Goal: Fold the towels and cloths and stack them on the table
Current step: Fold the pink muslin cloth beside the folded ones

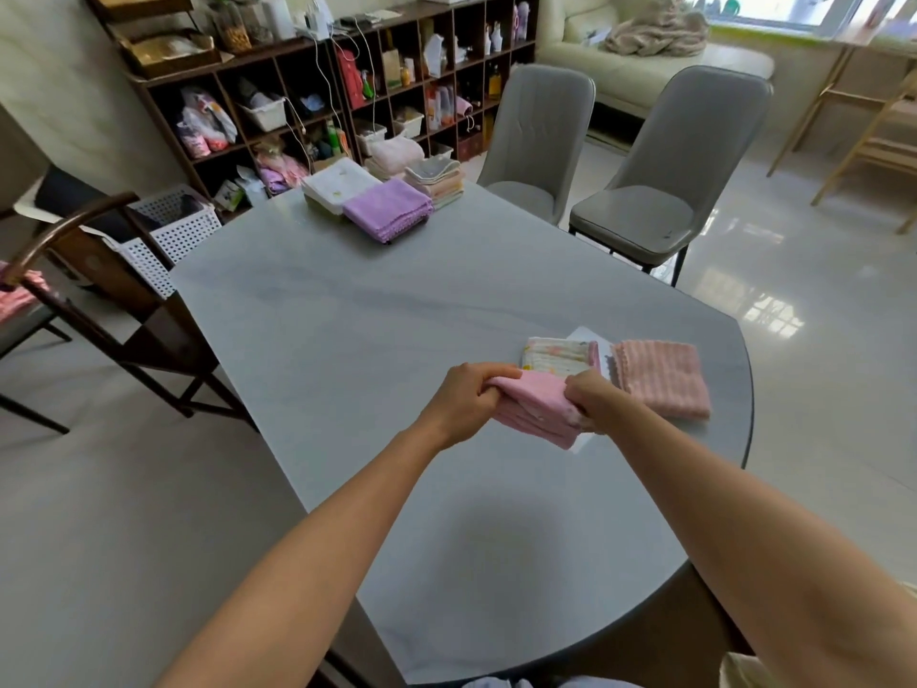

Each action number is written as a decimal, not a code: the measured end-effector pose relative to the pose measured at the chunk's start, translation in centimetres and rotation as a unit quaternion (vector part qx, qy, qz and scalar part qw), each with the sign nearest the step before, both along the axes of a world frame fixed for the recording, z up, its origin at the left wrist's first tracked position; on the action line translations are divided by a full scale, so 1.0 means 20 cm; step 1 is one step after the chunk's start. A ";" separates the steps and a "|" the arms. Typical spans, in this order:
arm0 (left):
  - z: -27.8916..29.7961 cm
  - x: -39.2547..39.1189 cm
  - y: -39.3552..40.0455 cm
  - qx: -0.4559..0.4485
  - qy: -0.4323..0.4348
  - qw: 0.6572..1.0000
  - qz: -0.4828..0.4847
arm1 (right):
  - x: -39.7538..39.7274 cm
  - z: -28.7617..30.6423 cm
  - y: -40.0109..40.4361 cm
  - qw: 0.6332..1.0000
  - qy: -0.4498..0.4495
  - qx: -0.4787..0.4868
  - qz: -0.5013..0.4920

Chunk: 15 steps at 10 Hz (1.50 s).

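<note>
We have the pink cloth (533, 407) gripped at both ends, left hand (469, 399) and right hand (593, 397), low over the desk (347, 340) beside the printed cloth (558, 355); we should square the edges, then lay it flat.

**All the colours on this table**

The table (347, 310) is pale grey-blue with faint marble streaks. Centre-right, the folded cloth (538, 407) in the hands is plain baby pink. Right beside it sits a salmon-pink ribbed towel (665, 377), and just above it a white muslin cloth (558, 357) with small yellow and pink prints. Up at the top centre, there's a lilac towel (387, 208), a white stack (337, 183) with tiny yellow marks, and a peach-and-grey pile (436, 178). Both chairs (660, 161) at upper right are grey. The basket (173, 230) at left is white with dotted holes.
</note>
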<state>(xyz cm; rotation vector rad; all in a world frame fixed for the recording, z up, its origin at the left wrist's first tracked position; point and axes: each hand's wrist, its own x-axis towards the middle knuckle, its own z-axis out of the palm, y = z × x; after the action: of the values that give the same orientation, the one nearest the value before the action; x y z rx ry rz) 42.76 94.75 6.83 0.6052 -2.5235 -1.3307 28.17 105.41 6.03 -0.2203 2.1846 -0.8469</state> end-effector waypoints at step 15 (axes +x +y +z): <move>-0.38 -0.47 -0.08 0.310 -0.146 0.914 0.215 | -0.20 -0.41 -0.04 0.971 0.000 -0.206 -0.122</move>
<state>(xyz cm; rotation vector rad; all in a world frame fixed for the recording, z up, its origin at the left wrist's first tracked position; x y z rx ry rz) 33.38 93.22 -0.86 1.4803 -1.9264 -1.9570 24.27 104.65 -2.11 -0.1536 2.0416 -1.4392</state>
